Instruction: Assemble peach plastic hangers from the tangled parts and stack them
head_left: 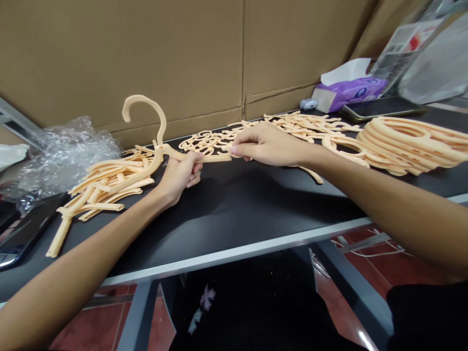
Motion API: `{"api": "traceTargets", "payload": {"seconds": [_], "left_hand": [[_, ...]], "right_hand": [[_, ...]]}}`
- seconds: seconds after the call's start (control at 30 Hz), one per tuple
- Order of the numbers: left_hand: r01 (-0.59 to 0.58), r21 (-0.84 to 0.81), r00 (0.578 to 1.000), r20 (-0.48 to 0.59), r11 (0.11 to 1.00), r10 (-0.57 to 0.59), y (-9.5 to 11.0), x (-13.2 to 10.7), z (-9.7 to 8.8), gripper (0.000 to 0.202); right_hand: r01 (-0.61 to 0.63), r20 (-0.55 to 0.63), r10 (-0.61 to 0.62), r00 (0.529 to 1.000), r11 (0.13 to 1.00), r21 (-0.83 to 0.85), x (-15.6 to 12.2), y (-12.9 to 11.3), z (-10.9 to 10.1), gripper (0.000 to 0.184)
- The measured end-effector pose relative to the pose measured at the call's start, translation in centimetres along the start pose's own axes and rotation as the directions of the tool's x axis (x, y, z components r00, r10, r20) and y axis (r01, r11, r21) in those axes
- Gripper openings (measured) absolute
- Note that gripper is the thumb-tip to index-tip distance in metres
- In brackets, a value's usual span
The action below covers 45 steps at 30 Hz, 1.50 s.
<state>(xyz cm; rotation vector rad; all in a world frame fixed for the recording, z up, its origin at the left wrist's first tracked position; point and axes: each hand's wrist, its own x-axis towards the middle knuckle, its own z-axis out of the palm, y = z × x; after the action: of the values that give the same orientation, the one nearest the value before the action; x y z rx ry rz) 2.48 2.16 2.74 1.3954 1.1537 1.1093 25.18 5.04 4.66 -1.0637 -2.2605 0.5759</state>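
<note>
Two hands are busy at the black bench (226, 214), both closed on one peach plastic hanger (145, 99), whose curved hook stands up above the bench top. The left hand (179, 178) is curled firmly around the hanger just below the hook, with its fingers folded in. The right hand (266, 144) reaches across from the other side, palm down, pinching a flat peach strip (217, 158) between thumb and fingers; the strip seems to be the hanger's arm, though the left hand partly hides the join.

Beside the left hand lies a loose heap of straight-armed hangers (106, 183). A tangled heap of peach hangers (208, 144) runs along the bench behind both hands, and a neat stack of rounded hangers (409, 144) sits past the right forearm.

Crumpled bubble wrap (66, 156) lies at the far left. Toward the back right are a purple tissue pack (351, 88) and a dark phone (380, 108), in front of a cardboard wall (120, 53).
</note>
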Motion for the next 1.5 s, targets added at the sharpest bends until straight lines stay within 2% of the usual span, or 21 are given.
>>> {"api": "traceTargets", "payload": {"seconds": [0.1,0.33,0.63,0.87,1.2,1.4,1.5], "left_hand": [[-0.01,0.008,1.0,0.005,1.0,0.01,0.03,-0.04,-0.04,0.033],[-0.055,0.038,0.998,0.02,0.998,0.054,0.09,-0.03,-0.12,0.035],[-0.078,0.008,0.997,0.028,0.997,0.078,0.41,-0.23,-0.31,0.033],[-0.06,0.007,0.998,0.027,0.998,0.06,0.45,-0.16,-0.23,0.033],[-0.06,-0.007,0.998,0.003,0.998,0.061,0.48,-0.12,-0.09,0.031],[-0.052,0.009,0.999,-0.002,0.999,0.052,0.56,-0.16,-0.07,0.031],[-0.054,0.005,0.999,0.0,0.999,0.054,0.57,-0.17,-0.14,0.031]], "right_hand": [[0.007,0.052,-0.009,0.999,1.0,0.03,-0.04,0.15,-0.05,0.014],[-0.034,0.109,0.029,0.994,0.998,0.05,-0.16,-0.07,-0.6,0.012],[0.016,0.117,-0.028,0.993,0.995,0.1,-0.07,-0.03,-0.42,0.014],[0.08,0.168,-0.095,0.981,0.992,0.095,0.18,0.16,-0.05,0.015],[0.136,0.261,-0.17,0.95,0.98,0.144,0.07,0.23,-0.41,0.026],[0.043,0.269,-0.094,0.959,0.981,0.189,0.09,0.09,-0.27,0.02],[0.032,0.244,-0.068,0.967,0.988,0.148,0.08,-0.11,-0.04,0.017]]}}
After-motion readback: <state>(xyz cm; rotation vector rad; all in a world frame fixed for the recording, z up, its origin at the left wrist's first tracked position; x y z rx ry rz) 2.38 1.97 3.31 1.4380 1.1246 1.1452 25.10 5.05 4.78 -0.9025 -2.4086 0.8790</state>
